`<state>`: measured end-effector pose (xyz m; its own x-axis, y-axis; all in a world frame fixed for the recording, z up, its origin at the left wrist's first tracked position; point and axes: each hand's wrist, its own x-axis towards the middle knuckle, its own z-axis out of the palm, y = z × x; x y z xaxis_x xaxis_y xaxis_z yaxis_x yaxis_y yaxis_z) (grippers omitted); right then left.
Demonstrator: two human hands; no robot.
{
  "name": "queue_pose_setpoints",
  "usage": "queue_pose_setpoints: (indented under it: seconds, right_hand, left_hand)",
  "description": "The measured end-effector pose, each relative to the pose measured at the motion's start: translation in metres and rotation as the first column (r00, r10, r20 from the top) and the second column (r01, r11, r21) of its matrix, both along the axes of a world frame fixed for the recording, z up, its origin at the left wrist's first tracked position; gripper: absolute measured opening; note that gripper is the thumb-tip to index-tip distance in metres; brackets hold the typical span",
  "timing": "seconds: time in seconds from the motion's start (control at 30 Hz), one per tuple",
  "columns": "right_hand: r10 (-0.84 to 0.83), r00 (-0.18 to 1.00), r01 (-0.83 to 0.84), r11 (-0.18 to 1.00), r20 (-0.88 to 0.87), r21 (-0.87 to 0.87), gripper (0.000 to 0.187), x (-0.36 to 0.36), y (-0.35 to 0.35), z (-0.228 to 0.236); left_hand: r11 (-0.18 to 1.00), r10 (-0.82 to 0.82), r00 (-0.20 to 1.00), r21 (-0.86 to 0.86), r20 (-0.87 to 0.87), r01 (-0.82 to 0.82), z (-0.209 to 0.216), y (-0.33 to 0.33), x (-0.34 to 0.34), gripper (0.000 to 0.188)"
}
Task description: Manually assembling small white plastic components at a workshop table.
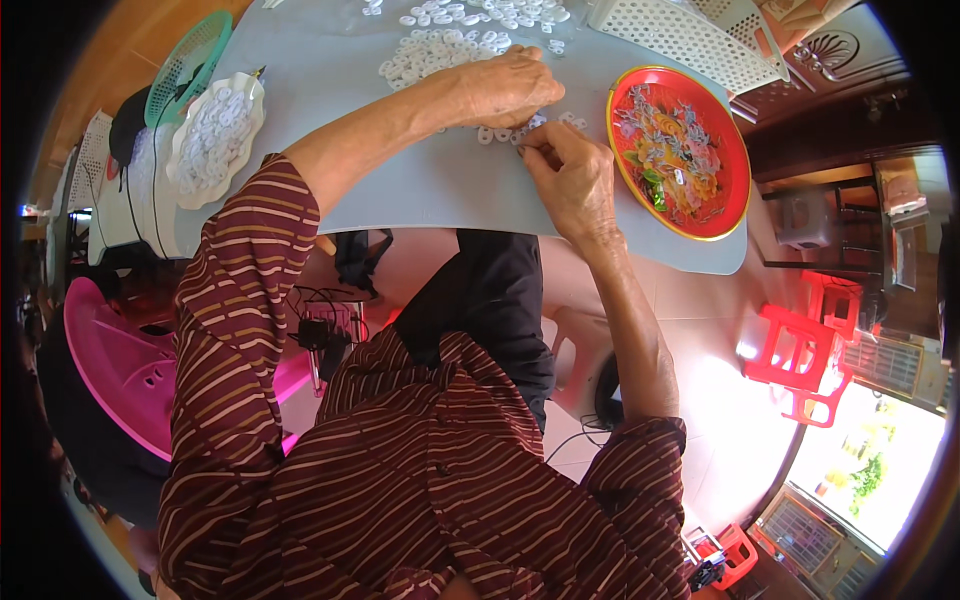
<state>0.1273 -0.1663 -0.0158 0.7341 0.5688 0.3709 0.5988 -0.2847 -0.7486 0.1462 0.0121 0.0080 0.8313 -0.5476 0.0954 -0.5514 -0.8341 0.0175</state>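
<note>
My left hand [515,85] reaches across the grey table with its fingers curled down, beside a pile of small white oval plastic pieces [435,57]. What it holds, if anything, is hidden beneath it. My right hand [575,180] is closed in a pinch at the near side of a short row of the same white pieces [487,134]. Anything between its fingertips is too small to make out. To the right lies a round red tray [622,150] with a gold rim and floral pattern, holding many small thin metal-looking parts [668,125].
A scalloped white dish [253,110] heaped with white pieces stands at the left, by a green basket [222,40]. At the far right is a white perforated basket [680,50]. More white pieces [470,14] lie at the back. Red stools [790,350] stand on the floor.
</note>
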Motion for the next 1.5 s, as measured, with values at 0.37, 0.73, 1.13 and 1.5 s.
queue_pose_setpoints:
  seconds: [0.37,0.73,1.13,1.5]
  right_hand:
    - [0.03,0.908,0.17,0.885,-0.418,0.433,0.016,0.011,0.002,-0.011]
    - [0.314,0.832,-0.019,0.84,-0.458,0.542,0.017,-0.011,0.026,-0.002]
    - [0.288,0.828,0.009,0.851,-0.481,0.526,0.018,-0.014,0.025,-0.001]
    - [0.253,0.855,0.023,0.854,-0.453,0.52,0.021,-0.011,0.024,-0.007]
  left_hand:
    - [0.793,0.289,0.939,-0.503,-0.186,-0.344,0.012,-0.006,-0.037,0.011]
    - [-0.163,0.13,0.838,-0.845,-0.53,-0.509,-0.019,-0.016,-0.114,0.016]
    - [-0.118,0.224,0.821,-0.851,-0.525,-0.512,-0.02,-0.026,-0.115,0.015]
    - [-0.094,0.227,0.813,-0.843,-0.536,-0.529,-0.021,-0.029,-0.113,0.016]
